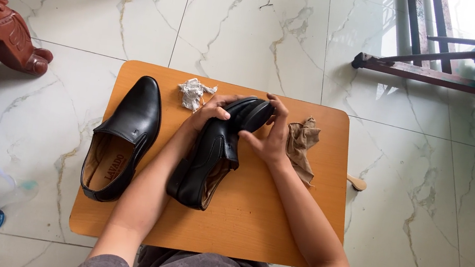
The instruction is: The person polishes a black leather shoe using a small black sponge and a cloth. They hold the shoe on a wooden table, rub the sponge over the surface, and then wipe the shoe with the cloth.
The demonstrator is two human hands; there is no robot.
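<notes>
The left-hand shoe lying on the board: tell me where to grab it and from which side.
Grip the shoe at its heel collar, coming from the near edge of the board. It lies sole down, opening up and toe pointing away, so the open rim near the body gives fingers an edge to hook. The left hand is closest, but both hands hold the other shoe.

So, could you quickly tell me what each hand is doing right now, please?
Left hand: closed around the toe end of the black shoe, on its left side.
Right hand: gripping the same shoe from the right.
</notes>
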